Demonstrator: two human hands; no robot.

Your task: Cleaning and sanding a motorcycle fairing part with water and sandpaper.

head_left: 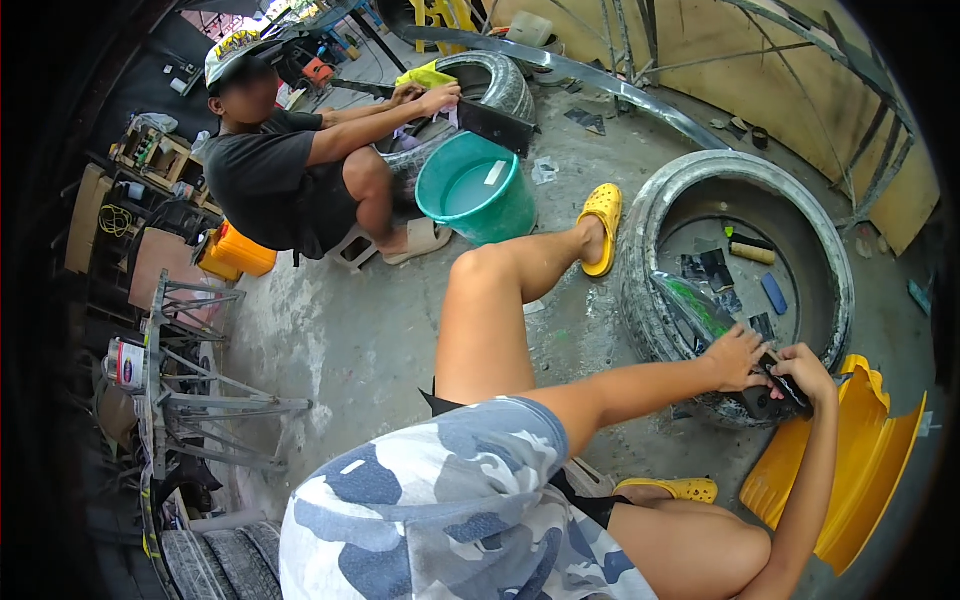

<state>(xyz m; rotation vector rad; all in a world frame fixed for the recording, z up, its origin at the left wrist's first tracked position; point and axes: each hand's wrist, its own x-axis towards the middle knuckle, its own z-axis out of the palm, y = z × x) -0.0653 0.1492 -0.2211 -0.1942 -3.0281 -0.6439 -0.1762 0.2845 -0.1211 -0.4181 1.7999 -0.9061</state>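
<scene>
My left hand [735, 360] reaches over the near rim of a tire lying flat [650, 215], its fingers spread beside a long, glossy panel [692, 303] with green on it. The panel leans across the tire's opening. Close by, my right hand [808, 374] is closed around a small, flat black piece [785, 384] with pale marks; its exact kind is unclear. The two hands nearly meet there. Inside the tire's ring lie a blue block [773, 293], a tan roll-shaped piece [752, 252] and several dark scraps [716, 268].
A curved yellow panel [870, 450] stands right of the tire. At the far left a seated co-worker [270, 165] handles a black part [495, 128] above a green tub of water [475, 190]. Metal stands [215, 400] and stacked tires [215, 560] line the left side.
</scene>
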